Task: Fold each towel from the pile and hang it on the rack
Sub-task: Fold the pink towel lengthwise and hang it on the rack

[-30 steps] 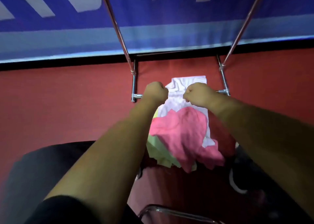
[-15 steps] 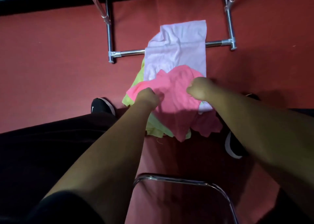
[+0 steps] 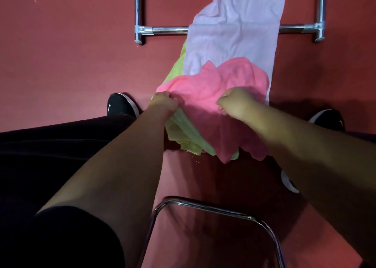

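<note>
Pink towel (image 3: 211, 105), pale lilac towel (image 3: 234, 29), lime-green towel (image 3: 187, 133), chrome rack (image 3: 168, 30), red floor (image 3: 61, 54), black shoes with white soles (image 3: 120, 106), black sleeve (image 3: 71, 237)

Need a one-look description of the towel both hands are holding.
Find the chrome rack bar across the top, with a pale lilac towel lying over it. Nearer the person, the pink towel lies crumpled on top of the heap, gripped by the left hand and right hand. It's the only bright pink one; beneath it is a yellow-green towel.

Black sleeve (image 3: 77, 237), black trousers (image 3: 50, 143), black sneakers (image 3: 119, 105), white logo, white soles.
</note>
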`<action>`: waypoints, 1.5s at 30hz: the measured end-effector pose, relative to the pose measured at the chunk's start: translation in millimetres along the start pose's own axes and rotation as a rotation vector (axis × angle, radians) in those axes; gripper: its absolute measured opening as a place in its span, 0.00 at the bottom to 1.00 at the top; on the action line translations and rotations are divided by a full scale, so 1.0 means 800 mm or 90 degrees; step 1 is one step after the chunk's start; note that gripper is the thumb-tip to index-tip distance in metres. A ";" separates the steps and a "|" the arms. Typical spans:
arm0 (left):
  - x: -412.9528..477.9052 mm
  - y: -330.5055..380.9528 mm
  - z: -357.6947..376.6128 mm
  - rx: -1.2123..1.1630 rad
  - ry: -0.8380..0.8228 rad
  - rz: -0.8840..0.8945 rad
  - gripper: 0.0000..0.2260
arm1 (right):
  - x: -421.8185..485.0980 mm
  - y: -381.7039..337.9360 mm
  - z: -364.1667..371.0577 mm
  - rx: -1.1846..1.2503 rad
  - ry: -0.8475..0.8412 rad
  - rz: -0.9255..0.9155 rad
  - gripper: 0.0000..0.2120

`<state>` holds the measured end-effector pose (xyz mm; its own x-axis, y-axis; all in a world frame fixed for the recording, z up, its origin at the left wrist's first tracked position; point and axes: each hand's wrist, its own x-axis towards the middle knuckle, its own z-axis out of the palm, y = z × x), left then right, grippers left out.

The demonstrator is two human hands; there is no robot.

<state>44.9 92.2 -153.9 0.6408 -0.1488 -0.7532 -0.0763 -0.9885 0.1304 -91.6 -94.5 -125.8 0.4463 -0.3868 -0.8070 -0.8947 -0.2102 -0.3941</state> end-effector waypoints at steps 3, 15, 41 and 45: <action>0.000 -0.005 0.003 -0.106 -0.045 -0.032 0.20 | 0.001 -0.006 0.012 0.003 -0.004 -0.019 0.11; 0.028 0.007 -0.009 -0.312 0.032 -0.087 0.17 | 0.011 -0.006 0.031 0.004 0.000 -0.049 0.10; -0.122 0.110 -0.119 -0.709 -0.026 0.269 0.07 | -0.088 -0.074 -0.106 0.179 0.154 -0.247 0.17; -0.199 0.134 -0.159 -0.675 -0.003 0.398 0.05 | -0.140 -0.082 -0.154 0.076 0.110 -0.353 0.23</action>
<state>31.9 13.3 61.9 0.7143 -0.5907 -0.3752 0.2901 -0.2381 0.9269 -80.5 -148.0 44.8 0.8351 -0.3910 -0.3869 -0.5184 -0.3238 -0.7915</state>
